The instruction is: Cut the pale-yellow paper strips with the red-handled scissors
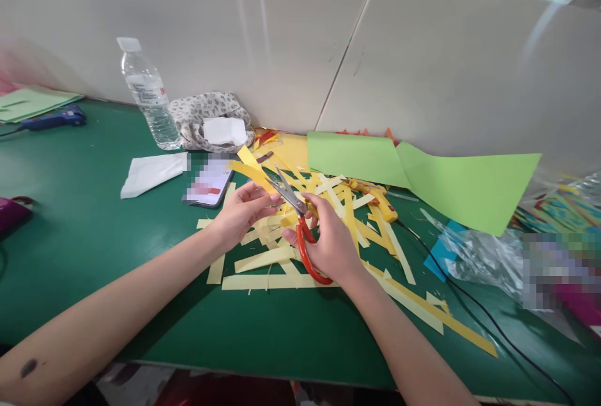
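My left hand [246,211] pinches a yellow paper strip [252,172], whose free end points up and to the left. In my right hand [330,242] is a pair of scissors [307,244] with red handles, its blades parted and reaching toward the strip near my left fingertips. Whether the blades touch the strip I cannot tell. Under and around both hands lie several loose yellow and cream paper strips [267,260] in a heap on the green table [282,324].
Behind the heap are light green sheets [357,156] and a yellow glue gun [385,204] with a black cord. At left stand a water bottle [153,102], a phone [210,182], a white tissue [153,174] and a patterned cloth pouch [211,106]. Clear plastic [493,259] lies right.
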Motion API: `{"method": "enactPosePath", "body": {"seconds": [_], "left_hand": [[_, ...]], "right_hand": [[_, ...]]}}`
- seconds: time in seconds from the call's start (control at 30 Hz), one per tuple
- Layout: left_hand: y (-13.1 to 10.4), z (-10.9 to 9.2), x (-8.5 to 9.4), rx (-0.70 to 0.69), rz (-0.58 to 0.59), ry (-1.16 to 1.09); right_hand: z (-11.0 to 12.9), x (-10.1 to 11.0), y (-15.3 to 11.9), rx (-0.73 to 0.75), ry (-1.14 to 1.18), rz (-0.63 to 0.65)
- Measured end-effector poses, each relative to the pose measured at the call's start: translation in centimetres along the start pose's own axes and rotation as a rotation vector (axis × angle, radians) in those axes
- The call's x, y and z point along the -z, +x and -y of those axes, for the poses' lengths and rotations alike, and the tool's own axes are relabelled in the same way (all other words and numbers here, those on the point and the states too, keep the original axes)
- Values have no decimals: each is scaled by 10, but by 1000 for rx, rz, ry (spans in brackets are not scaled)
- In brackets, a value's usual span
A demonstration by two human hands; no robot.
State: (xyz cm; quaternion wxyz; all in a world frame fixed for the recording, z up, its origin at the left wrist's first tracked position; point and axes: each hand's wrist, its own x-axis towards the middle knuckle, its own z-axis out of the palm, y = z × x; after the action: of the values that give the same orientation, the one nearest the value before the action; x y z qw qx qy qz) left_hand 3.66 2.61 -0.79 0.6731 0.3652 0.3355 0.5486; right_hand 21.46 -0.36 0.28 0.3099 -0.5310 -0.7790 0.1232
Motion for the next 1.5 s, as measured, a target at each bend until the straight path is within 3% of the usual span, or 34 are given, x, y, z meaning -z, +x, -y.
{"method": "enactPosePath", "body": {"seconds": [0.93,1.5], "left_hand": [[1,-2,3,-8,47,19],[1,-6,4,16,55,52]], "right_hand": [[5,2,-2,-44,92,95],[2,0,-3,-52,98,42]]}}
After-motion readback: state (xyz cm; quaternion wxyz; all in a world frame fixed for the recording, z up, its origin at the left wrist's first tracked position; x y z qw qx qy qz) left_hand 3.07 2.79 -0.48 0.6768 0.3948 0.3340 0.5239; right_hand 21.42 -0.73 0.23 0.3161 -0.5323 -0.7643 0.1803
